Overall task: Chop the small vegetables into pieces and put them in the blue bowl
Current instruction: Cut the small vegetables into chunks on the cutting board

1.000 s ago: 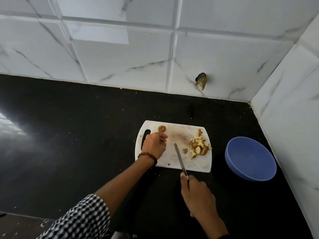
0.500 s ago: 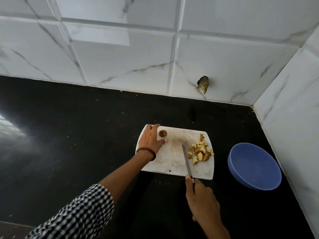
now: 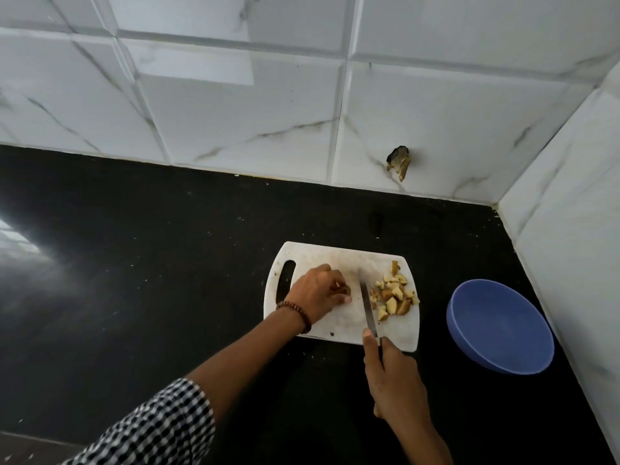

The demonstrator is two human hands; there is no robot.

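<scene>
- The left hand [image 3: 317, 292] pinches a small brown vegetable [image 3: 345, 290] on the board [image 3: 339, 256].
- The right hand [image 3: 394, 384] grips the knife [image 3: 367, 303], its blade just right of the vegetable.
- Cut pieces [image 3: 392, 297] lie right of the blade; the blue bowl [image 3: 500, 327] sits farther right, by the wall [image 3: 570, 229].
- Wide dark desk [image 3: 134, 263] lies left of the left hand.

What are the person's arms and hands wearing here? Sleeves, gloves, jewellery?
No gloves on either hand. The left hand has a brown beaded bracelet at the wrist, and a black-and-white checked sleeve covers that arm's upper part. The right hand and its wrist show nothing worn.
</scene>
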